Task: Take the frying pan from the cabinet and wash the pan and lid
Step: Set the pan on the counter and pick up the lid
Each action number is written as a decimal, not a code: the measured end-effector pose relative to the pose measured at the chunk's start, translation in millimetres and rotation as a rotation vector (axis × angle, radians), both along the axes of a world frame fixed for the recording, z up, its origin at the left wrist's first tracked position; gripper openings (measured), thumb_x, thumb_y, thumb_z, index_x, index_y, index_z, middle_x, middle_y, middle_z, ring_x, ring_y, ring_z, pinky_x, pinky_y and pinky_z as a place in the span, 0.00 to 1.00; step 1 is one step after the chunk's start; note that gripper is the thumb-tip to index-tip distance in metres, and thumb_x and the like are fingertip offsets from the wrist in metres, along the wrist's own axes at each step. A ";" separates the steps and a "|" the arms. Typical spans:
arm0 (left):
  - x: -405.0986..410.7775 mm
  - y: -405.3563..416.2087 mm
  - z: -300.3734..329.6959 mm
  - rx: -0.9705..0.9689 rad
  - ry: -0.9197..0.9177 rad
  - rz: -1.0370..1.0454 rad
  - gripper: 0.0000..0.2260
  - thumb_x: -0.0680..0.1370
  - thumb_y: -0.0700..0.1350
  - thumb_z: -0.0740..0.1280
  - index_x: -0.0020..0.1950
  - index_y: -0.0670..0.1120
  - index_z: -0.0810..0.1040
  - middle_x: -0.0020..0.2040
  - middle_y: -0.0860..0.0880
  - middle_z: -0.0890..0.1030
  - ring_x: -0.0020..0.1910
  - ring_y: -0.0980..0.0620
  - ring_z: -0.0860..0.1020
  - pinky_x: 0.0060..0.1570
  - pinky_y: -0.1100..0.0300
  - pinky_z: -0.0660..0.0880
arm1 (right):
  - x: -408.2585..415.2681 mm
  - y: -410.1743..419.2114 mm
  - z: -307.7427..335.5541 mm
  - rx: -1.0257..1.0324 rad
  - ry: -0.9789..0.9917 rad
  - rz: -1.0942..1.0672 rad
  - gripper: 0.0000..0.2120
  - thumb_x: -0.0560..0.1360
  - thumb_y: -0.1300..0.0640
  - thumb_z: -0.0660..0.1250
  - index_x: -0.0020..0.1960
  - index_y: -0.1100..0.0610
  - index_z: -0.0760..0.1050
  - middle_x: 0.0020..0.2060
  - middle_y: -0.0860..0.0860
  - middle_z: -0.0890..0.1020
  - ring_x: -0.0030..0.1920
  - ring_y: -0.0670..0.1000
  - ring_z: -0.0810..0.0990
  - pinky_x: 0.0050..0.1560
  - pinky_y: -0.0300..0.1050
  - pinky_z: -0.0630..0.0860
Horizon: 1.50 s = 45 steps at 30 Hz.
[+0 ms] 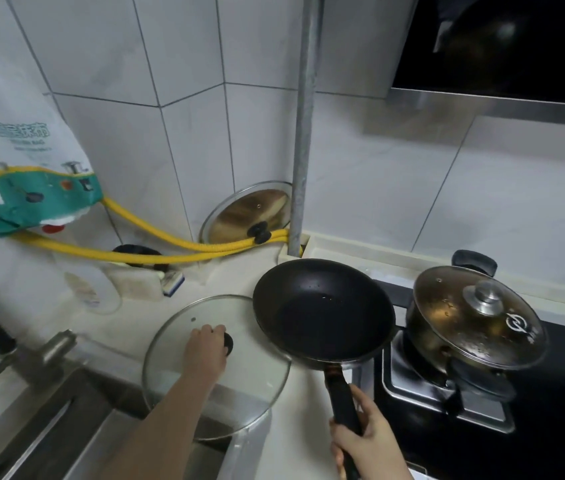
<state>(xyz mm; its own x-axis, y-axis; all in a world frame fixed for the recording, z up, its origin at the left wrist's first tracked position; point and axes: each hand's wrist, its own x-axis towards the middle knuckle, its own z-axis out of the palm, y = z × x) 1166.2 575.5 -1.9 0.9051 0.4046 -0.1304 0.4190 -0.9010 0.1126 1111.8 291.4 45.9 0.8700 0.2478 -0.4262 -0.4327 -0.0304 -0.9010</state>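
- Holding both pieces: left hand (pixel 206 351) curled over the knob of the glass lid (pixel 217 367), right hand (pixel 371 445) wrapped round the frying pan (pixel 324 311) handle.
- Lid sat at the counter's front-left edge, overhanging the sink (pixel 76 424); pan just beside it, tilted above the counter's right edge by the stove (pixel 447 396).
- Advice as I judged it: keep the knob grip firm, lower the lid flat into the sink, bring the pan level after.

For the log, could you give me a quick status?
Left hand grips glass lid knob. Right hand holds frying pan handle. Covered pot close beside pan.
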 end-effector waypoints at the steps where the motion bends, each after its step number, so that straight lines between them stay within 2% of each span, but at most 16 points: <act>1: -7.3 1.9 0.1 0.006 0.000 0.014 0.16 0.79 0.47 0.60 0.67 0.47 0.69 0.62 0.46 0.74 0.61 0.46 0.72 0.59 0.56 0.71 | -1.3 1.2 0.8 -0.004 0.002 0.005 0.34 0.69 0.78 0.62 0.68 0.52 0.62 0.39 0.65 0.76 0.21 0.55 0.73 0.23 0.44 0.72; 6: -47.7 13.0 -0.1 0.015 -0.026 0.090 0.16 0.79 0.48 0.60 0.66 0.48 0.69 0.62 0.47 0.74 0.61 0.46 0.71 0.59 0.56 0.71 | -9.5 7.7 0.3 -0.037 0.005 0.058 0.35 0.71 0.76 0.60 0.72 0.53 0.58 0.28 0.62 0.75 0.19 0.55 0.70 0.20 0.41 0.70; 10: -79.7 21.6 -1.8 -0.027 -0.018 0.162 0.16 0.79 0.48 0.61 0.66 0.47 0.70 0.61 0.46 0.74 0.61 0.45 0.72 0.60 0.55 0.69 | -19.6 12.8 -1.6 -0.101 -0.021 0.113 0.32 0.72 0.73 0.61 0.72 0.53 0.58 0.22 0.57 0.75 0.20 0.53 0.71 0.25 0.44 0.69; 13: -100.8 23.7 -1.4 -0.043 -0.025 0.179 0.17 0.79 0.47 0.61 0.67 0.46 0.70 0.62 0.44 0.74 0.60 0.44 0.73 0.61 0.54 0.66 | -28.7 18.1 -3.0 -0.143 -0.029 0.134 0.28 0.73 0.70 0.62 0.69 0.51 0.61 0.23 0.56 0.76 0.22 0.53 0.72 0.28 0.46 0.69; 19: -131.6 16.7 0.4 -0.105 -0.094 0.248 0.18 0.78 0.45 0.63 0.67 0.42 0.70 0.62 0.38 0.74 0.61 0.38 0.71 0.62 0.51 0.64 | -40.5 30.1 -10.6 -0.165 -0.032 0.133 0.28 0.73 0.68 0.63 0.65 0.45 0.61 0.27 0.56 0.77 0.27 0.53 0.76 0.37 0.52 0.73; 25: -150.0 9.7 10.6 -0.092 -0.140 0.287 0.17 0.78 0.45 0.64 0.66 0.42 0.71 0.63 0.39 0.73 0.61 0.38 0.71 0.63 0.51 0.63 | -46.8 30.0 -16.5 -0.189 -0.037 0.181 0.29 0.74 0.68 0.62 0.70 0.49 0.58 0.29 0.58 0.78 0.28 0.54 0.76 0.33 0.49 0.77; 30: -167.5 8.6 13.0 -0.081 -0.149 0.330 0.16 0.79 0.46 0.63 0.66 0.44 0.71 0.61 0.40 0.74 0.58 0.39 0.72 0.60 0.50 0.67 | -49.8 28.8 -19.7 -0.418 -0.111 0.276 0.29 0.75 0.64 0.62 0.72 0.52 0.54 0.39 0.58 0.81 0.33 0.54 0.80 0.33 0.47 0.78; 33: -179.1 8.4 15.2 -0.104 -0.165 0.360 0.16 0.79 0.46 0.62 0.67 0.44 0.70 0.62 0.41 0.74 0.59 0.40 0.71 0.61 0.50 0.67 | -46.5 33.2 -20.7 -0.580 -0.199 0.342 0.26 0.75 0.62 0.62 0.70 0.57 0.59 0.46 0.56 0.78 0.41 0.54 0.79 0.36 0.44 0.77; 35: -187.4 10.5 14.8 -0.110 -0.160 0.368 0.17 0.79 0.46 0.61 0.68 0.44 0.69 0.63 0.41 0.74 0.61 0.41 0.72 0.63 0.51 0.66 | -42.8 37.1 -19.2 -0.785 -0.345 0.385 0.24 0.74 0.60 0.63 0.68 0.60 0.63 0.55 0.57 0.74 0.52 0.56 0.76 0.46 0.46 0.76; 37: -199.3 12.2 16.5 -0.151 -0.171 0.401 0.17 0.79 0.46 0.61 0.68 0.45 0.69 0.63 0.42 0.75 0.62 0.43 0.72 0.64 0.52 0.67 | -39.7 43.8 -17.6 -1.011 -0.594 0.420 0.25 0.72 0.57 0.65 0.68 0.59 0.66 0.63 0.58 0.70 0.62 0.58 0.70 0.57 0.50 0.73; 38: -205.8 13.8 16.7 -0.187 -0.196 0.424 0.17 0.79 0.46 0.62 0.68 0.45 0.70 0.63 0.43 0.76 0.62 0.43 0.73 0.63 0.51 0.69 | -38.9 49.4 -15.9 -1.052 -0.693 0.437 0.25 0.72 0.56 0.66 0.68 0.59 0.67 0.65 0.58 0.69 0.66 0.59 0.67 0.61 0.51 0.71; 41: -227.0 17.9 21.8 -0.313 -0.302 0.495 0.14 0.79 0.45 0.63 0.64 0.46 0.73 0.59 0.45 0.80 0.59 0.45 0.77 0.61 0.51 0.73 | -40.5 75.3 -8.8 -0.960 -0.725 0.542 0.24 0.72 0.56 0.66 0.67 0.60 0.70 0.67 0.59 0.68 0.69 0.59 0.64 0.67 0.50 0.65; 45: -255.4 26.2 30.4 -0.508 -0.379 0.662 0.15 0.80 0.44 0.62 0.66 0.43 0.73 0.61 0.42 0.78 0.62 0.42 0.75 0.62 0.53 0.70 | -54.6 112.0 -4.6 -0.768 -0.674 0.712 0.23 0.75 0.56 0.64 0.69 0.57 0.68 0.70 0.57 0.65 0.72 0.56 0.62 0.72 0.46 0.59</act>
